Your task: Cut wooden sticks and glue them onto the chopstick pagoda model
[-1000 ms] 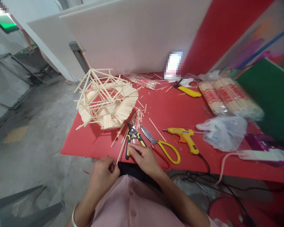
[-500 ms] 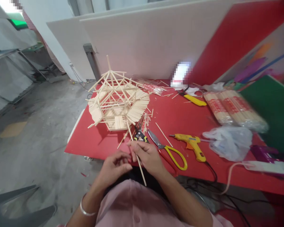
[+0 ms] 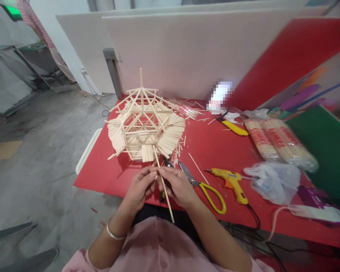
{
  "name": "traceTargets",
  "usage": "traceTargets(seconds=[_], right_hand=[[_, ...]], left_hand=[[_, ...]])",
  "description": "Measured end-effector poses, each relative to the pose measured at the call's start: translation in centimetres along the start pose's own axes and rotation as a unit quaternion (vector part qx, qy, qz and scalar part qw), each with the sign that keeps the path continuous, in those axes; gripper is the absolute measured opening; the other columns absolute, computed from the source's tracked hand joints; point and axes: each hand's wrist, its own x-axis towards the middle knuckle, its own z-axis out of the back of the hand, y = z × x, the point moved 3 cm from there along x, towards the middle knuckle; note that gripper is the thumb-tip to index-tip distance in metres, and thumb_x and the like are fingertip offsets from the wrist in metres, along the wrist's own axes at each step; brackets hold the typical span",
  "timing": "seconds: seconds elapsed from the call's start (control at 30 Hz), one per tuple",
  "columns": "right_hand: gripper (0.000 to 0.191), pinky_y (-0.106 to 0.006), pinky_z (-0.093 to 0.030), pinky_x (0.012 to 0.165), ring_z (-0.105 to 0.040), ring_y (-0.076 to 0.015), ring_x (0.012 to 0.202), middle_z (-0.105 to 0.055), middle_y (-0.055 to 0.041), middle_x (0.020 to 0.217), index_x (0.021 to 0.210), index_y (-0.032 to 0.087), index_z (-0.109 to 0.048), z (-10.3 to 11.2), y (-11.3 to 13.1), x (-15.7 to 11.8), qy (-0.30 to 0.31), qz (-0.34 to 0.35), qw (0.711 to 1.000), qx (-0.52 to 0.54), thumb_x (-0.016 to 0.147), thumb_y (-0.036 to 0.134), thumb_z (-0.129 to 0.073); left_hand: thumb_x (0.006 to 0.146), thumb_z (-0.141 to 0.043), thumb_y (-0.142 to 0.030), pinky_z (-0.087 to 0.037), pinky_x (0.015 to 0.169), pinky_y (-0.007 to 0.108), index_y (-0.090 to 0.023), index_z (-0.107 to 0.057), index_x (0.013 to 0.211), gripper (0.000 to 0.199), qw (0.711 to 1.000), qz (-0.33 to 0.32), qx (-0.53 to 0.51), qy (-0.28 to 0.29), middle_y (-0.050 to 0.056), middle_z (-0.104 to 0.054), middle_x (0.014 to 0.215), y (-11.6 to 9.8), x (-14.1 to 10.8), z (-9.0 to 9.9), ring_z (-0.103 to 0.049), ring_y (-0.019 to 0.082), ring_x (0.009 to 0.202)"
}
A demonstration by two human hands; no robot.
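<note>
Stick (image 3: 167,199): where is it?
Slanting between both hands at the near edge of the worktop (image 3: 90,177). Its far tip overlaps the wooden model (image 3: 147,153); contact is unclear.
How's the grip?
Right hand (image 3: 179,187): pinched closed on it. Left hand (image 3: 141,186): curled beside it; whether holding, I cannot tell.
Pliers (image 3: 167,161)?
Mostly hidden behind the hands.

Single head-worn view, faces forward and down. Looks over shirt (image 3: 143,241), left hand (image 3: 138,189) and right hand (image 3: 180,185); table (image 3: 212,145) close.
</note>
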Motion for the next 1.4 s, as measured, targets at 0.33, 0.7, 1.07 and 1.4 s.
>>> traceTargets(seconds=[0.33, 0.7, 1.07, 1.4], right_hand=[[0.039, -0.016, -0.021, 0.03, -0.034, -0.0039, 0.033, -0.056, 0.0034, 0.049, 0.071, 0.016, -0.064, -0.2, 0.0, 0.7, 0.003, -0.011, 1.0, -0.007, 0.081, 0.053, -0.059], [0.038, -0.016, -0.02, 0.029, -0.033, -0.0036, 0.03, -0.055, 0.0037, 0.045, 0.071, 0.016, -0.065, -0.3, -0.1, 0.6, 0.005, -0.024, 1.0, 0.004, 0.081, 0.052, -0.059], [0.041, -0.015, -0.021, 0.028, -0.035, -0.0038, 0.03, -0.057, 0.0039, 0.046, 0.072, 0.016, -0.063, -0.3, -0.4, 1.0, 0.006, -0.021, 1.0, 0.019, 0.08, 0.056, -0.06], [0.039, -0.015, -0.018, 0.027, -0.034, -0.0023, 0.027, -0.059, 0.0028, 0.046, 0.066, 0.016, -0.061, -0.8, 0.0, 1.3, -0.004, -0.007, 0.999, 0.033, 0.079, 0.053, -0.062]], left_hand=[[0.071, -0.069, -0.048, -0.024, 0.043, 0.02, -0.015, -0.063, 0.079, 0.034, 1.0, 0.013, -0.006, 0.007, -0.001, -0.055, 0.051, -1.4, 0.9, -1.0, -0.047, 0.01, 0.046], [0.07, -0.068, -0.046, -0.019, 0.039, 0.021, -0.012, -0.067, 0.092, 0.04, 1.0, 0.01, -0.023, -0.002, -0.001, -0.06, 0.051, -1.8, 1.6, -1.2, -0.051, 0.01, 0.037], [0.074, -0.064, -0.035, -0.016, 0.039, 0.022, -0.014, -0.065, 0.073, 0.021, 0.998, 0.0, -0.036, 0.047, 0.0, -0.056, 0.045, -1.6, 1.6, -1.3, -0.047, 0.009, 0.038], [0.074, -0.066, -0.035, -0.018, 0.039, 0.02, -0.013, -0.058, 0.065, 0.024, 0.997, -0.003, -0.055, 0.045, -0.001, -0.053, 0.046, -1.5, 1.6, -1.1, -0.046, 0.007, 0.039]])
